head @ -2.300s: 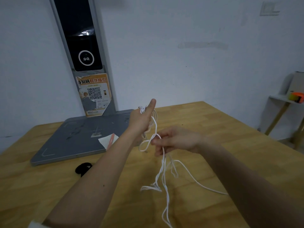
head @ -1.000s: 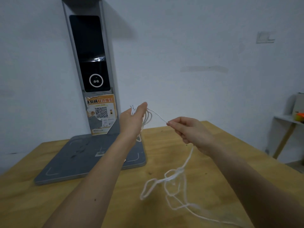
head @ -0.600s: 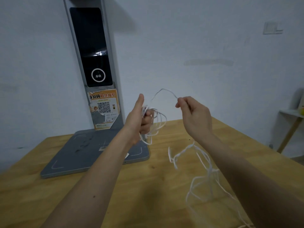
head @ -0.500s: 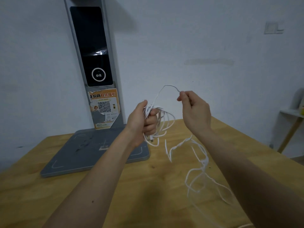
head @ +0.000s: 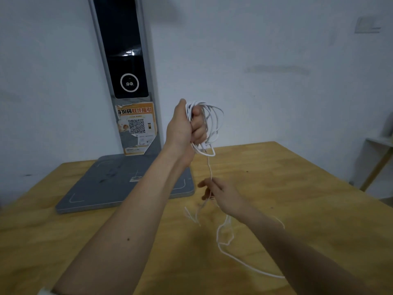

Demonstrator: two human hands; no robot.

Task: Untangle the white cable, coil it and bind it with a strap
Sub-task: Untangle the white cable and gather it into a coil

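- Right hand [head: 223,195], the nearer of the two, hangs low over the table [head: 297,188] with its fingers pinched on a single strand of the white cable [head: 210,167]; motion blur smears the fingertips, so the exact pinch is hard to read.
- Below and nearer than that hand, the loose remainder of the cable lies in slack loops on the wood, one long strand trailing toward the near right edge of the table.
- From the pinch, the strand runs almost straight up to the left hand [head: 187,126].
- Left hand is raised well above the table and clenched around a bundle of coiled cable, thumb up; several loops bulge out on its right side and one hangs just under the fist.
- Behind the left forearm, a flat grey base plate [head: 119,184] rests on the table.
- At the far edge of that plate a tall grey post with a dark screen [head: 125,60] stands against the white wall [head: 276,60], with an orange QR-code sticker [head: 137,126] beneath the screen.
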